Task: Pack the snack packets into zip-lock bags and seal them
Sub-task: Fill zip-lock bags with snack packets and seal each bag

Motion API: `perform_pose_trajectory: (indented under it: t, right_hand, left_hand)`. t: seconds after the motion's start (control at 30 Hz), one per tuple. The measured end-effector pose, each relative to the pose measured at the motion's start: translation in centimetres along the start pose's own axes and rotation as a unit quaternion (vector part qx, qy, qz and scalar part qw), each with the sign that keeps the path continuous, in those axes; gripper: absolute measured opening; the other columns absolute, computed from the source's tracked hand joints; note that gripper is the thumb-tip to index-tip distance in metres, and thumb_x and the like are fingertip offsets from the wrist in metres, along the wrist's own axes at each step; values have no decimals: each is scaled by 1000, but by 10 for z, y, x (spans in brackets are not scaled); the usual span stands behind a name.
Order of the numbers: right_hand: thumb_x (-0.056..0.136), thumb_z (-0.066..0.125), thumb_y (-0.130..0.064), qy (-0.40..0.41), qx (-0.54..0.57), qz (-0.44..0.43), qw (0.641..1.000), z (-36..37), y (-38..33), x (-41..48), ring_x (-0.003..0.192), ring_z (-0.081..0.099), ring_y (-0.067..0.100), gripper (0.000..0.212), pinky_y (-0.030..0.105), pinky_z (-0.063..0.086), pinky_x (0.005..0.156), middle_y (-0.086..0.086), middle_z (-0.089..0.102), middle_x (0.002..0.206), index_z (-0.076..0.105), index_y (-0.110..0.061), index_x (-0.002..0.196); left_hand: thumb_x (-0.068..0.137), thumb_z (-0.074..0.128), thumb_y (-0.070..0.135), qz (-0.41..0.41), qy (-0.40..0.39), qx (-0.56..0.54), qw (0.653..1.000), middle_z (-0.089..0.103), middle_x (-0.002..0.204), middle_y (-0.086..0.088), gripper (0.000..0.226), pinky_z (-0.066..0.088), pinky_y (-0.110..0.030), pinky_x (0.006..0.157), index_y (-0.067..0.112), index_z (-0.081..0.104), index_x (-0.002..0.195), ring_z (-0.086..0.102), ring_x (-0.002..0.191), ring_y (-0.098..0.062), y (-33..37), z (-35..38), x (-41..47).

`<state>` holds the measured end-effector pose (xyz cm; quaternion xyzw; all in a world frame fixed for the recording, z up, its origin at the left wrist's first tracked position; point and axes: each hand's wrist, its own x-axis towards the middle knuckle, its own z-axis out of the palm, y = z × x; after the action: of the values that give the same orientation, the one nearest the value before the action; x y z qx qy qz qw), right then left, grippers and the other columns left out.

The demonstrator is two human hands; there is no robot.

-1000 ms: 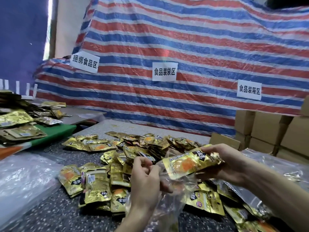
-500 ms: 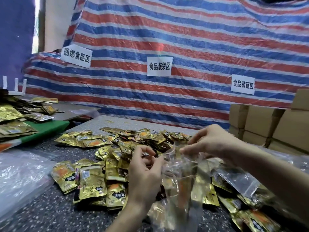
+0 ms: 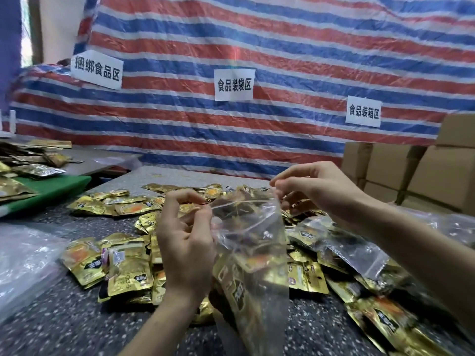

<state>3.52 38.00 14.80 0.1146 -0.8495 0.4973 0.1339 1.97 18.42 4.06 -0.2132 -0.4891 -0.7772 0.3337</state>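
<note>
So on the head cam feed, the left hand point(image 3: 187, 242) sat just left of centre with thumb and fingers curled in, pinching the left corner of the zip-lock bag point(image 3: 257, 235) at its mouth. The right hand point(image 3: 318, 186) was up and to the right of centre, fingertips pinched on the opposite corner, so the top edge was stretched between them. The bag hung in the middle of the frame above the speckled table point(image 3: 64, 327), and there was at least one gold packet point(image 3: 241, 286) down in its lower half; I couldn't count more through the crinkly plastic. The mouth looked like it was gaping a bit, with the two lips apart, though the glare made it hard to be sure. My read was that loading of this bag was done and we were at the sealing step. The next move would need the lips lined up flat, then a pinch run along the zip from one corner to the other while the other hand kept it taut, otherwise the track would probably skip. Plenty of loose packets point(image 3: 128, 268) were spread over the table at centre-left, with cardboard boxes point(image 3: 424, 176) stacked at the right edge.
</note>
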Motion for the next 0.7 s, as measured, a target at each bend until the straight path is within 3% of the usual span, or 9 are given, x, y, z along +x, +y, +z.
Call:
perform_pose_trajectory:
  t: [0.1,0.17,0.27,0.33,0.47,0.53,0.6,0.7]
  right_hand:
    - [95,66,-23,29,13,40,999,-1,24,11,65,68,12,17,26,55,60,0,75,74,76,-10,94]
    - [95,65,-18,54,-40,62,996,1,45,20,61,67,5,11,24,53,61,-6,73,68,74,-15,91]
    - [92,68,-16,65,-167,71,981,7,79,38,83,69,9,7,30,58,78,-4,74,88,71,-21,95]
    - [91,70,-16,15,-231,94,968,10,94,46,94,67,15,16,34,59,85,2,70,103,69,-16,107]
    - [86,72,-16,-136,-309,118,934,13,101,44,102,67,34,24,50,56,92,17,71,108,68,-6,107]
    - [82,79,-28,-218,-355,135,899,14,103,30,106,67,33,38,53,55,95,13,71,111,67,-9,112]
    - [79,81,-39,-279,-445,144,839,17,111,13,103,66,25,43,47,57,92,5,70,111,66,-15,111]
    - [80,76,-36,-226,-565,103,787,28,130,-14,115,54,20,55,41,54,96,1,53,126,50,-20,127]
  left_hand:
    - [97,51,7,8,-37,16,999,60,64,2,23,35,-29,37,27,59,91,49,46,-16,-2,4,-5]
    - [94,48,16,13,-53,43,998,63,73,5,22,45,-28,49,32,62,90,57,59,-14,-4,5,-8]
    - [92,46,18,6,-71,45,996,62,78,2,20,49,-21,59,26,64,92,58,68,-10,-8,7,-11]
    - [92,45,18,2,-81,43,996,61,78,-4,18,51,-22,63,20,63,94,58,70,-14,-10,8,-12]
    - [93,45,18,-5,-79,24,997,60,76,-7,19,51,-23,67,17,63,94,59,71,-17,-14,6,-11]
    - [92,44,17,-11,-80,12,997,60,73,-5,19,50,-19,64,16,63,93,58,69,-13,-15,6,-10]
    - [92,44,15,-11,-88,8,996,61,73,-1,19,48,-15,62,13,63,94,57,67,-8,-15,6,-11]
    - [93,43,13,-7,-97,11,995,61,73,0,19,47,-13,60,11,62,95,57,66,-5,-15,7,-12]
